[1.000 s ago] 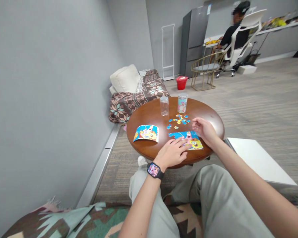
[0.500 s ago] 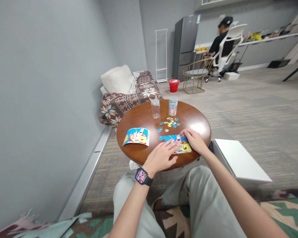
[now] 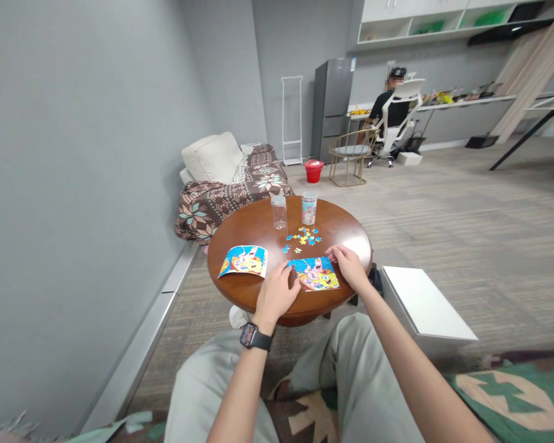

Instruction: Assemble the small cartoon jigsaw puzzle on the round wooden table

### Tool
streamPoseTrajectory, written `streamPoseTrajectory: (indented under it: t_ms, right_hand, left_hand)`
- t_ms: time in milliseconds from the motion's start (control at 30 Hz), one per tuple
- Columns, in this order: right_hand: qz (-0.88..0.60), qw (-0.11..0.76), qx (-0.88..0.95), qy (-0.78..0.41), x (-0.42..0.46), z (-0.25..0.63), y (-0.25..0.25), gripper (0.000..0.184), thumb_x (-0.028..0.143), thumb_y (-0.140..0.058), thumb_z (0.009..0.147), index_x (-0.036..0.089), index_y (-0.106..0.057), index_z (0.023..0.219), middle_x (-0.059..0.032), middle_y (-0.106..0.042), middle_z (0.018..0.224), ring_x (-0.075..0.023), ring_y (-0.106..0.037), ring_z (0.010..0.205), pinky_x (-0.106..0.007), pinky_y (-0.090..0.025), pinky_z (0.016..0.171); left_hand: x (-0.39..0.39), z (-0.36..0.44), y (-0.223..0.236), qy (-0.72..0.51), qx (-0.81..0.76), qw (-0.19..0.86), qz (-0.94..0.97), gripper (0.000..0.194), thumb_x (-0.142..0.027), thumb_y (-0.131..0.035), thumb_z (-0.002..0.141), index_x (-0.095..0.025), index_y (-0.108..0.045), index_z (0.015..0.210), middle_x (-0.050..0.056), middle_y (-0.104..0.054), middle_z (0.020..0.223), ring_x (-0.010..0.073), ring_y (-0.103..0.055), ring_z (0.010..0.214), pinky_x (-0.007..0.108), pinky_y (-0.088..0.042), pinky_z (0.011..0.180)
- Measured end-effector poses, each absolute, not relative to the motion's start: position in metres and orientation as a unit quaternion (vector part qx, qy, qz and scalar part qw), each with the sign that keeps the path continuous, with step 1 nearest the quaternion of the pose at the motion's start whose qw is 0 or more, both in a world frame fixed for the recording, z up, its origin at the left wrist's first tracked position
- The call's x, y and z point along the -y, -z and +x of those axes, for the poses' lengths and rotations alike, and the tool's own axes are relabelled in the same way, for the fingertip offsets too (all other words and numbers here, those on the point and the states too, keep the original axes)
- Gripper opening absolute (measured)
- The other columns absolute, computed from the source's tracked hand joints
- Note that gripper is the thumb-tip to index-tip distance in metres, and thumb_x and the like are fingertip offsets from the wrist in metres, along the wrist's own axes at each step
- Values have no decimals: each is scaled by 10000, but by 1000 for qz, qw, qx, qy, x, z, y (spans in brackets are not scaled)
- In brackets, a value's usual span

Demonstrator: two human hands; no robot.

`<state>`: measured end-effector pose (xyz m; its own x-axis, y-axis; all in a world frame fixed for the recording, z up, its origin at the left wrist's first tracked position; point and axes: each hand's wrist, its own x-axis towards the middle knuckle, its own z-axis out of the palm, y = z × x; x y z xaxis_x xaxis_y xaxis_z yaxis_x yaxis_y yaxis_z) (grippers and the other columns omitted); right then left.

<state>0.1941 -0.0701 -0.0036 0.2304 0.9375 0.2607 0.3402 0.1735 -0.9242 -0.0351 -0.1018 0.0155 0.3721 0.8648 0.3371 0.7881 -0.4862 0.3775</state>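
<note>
A jigsaw puzzle (image 3: pixel 317 277) with a yellow and a pink cartoon figure on blue lies assembled near the front of the round table. My left hand (image 3: pixel 277 292) rests at its left edge, thumb apart from the fingers, holding nothing. By the puzzle's upper right corner is my right hand (image 3: pixel 348 264), its fingers bent and drawn together; anything between them is hidden. Several loose puzzle pieces (image 3: pixel 307 236) are scattered just behind the puzzle. To the left, a curled picture sheet (image 3: pixel 244 261) shows the same cartoon scene.
A clear jar (image 3: pixel 279 214) and a printed can (image 3: pixel 309 210) stand at the back of the brown table (image 3: pixel 240 227). A white box (image 3: pixel 425 301) is on the right. Farther off are a red bucket (image 3: pixel 313 171), a wire-backed chair (image 3: pixel 351 154) and a seated person (image 3: pixel 390 107).
My left hand has moved off the puzzle's face to its left edge, uncovering the picture. My right hand stays near the right corner. The camera view has shifted.
</note>
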Motion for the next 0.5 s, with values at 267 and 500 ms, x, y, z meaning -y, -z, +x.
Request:
streamPoseTrajectory:
  t_ms: [267,500]
  right_hand:
    - [-579,535,548,-280,68,195,5,313,413,-427,828,210,-645,732,-25,-624,696,-185,-568,700,-305,-425,703]
    - [-582,534,548,-276,67,194,5,314,404,-416,815,204,-644,735,-24,-623,696,-180,-567,698,-296,-424,697]
  left_hand:
    - [102,-36,-17,-236,-477,63,844,327,-281,-524,917,-194,-614,1219,96,-563,1382,242,-539,1263,403,-429,1111]
    - [102,-37,-18,-221,-455,30,862,341,-325,-513,935,-210,-629,1234,91,-561,1375,246,-511,1274,419,-411,1116]
